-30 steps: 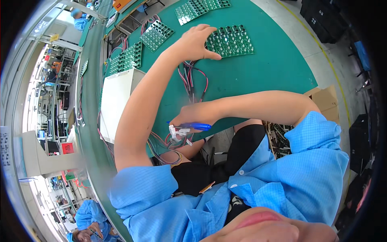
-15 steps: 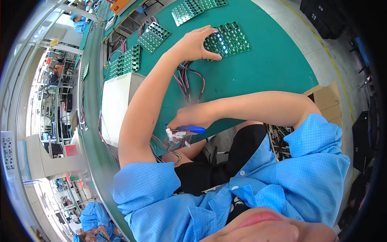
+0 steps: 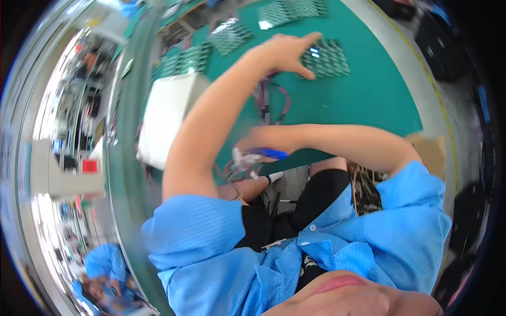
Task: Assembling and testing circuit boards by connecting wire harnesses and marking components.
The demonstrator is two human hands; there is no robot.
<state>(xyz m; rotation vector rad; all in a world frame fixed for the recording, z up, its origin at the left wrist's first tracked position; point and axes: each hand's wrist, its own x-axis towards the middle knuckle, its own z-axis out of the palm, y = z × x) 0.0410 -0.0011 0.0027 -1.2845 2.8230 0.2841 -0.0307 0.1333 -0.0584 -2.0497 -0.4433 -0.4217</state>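
Observation:
My left hand (image 3: 289, 55) reaches far across the green table. Its thumb and fingers span the left end of a green circuit board (image 3: 332, 59), where a few small white-blue lights glow. Red and black wires (image 3: 284, 100) run from beside that hand back toward me. Closer in, my right hand (image 3: 257, 139) is closed, smeared by motion. Out of it stick a blue pen-like thing (image 3: 274, 154) and a bunch of white plug connectors (image 3: 245, 158) on thin wires. Which fingers hold which I cannot tell.
More circuit boards lie at the far side: one (image 3: 230, 36) left of my hand, others (image 3: 292, 11) beyond it. A white box-shaped case (image 3: 167, 118) stands left of my left forearm. A cardboard box (image 3: 429, 152) sits at the right. A person in blue (image 3: 108, 266) works at lower left.
The whole view has shifted, so table and boards appear further right, and it is blurred. Fewer board lights show lit. Both hands keep their places at the board and connectors.

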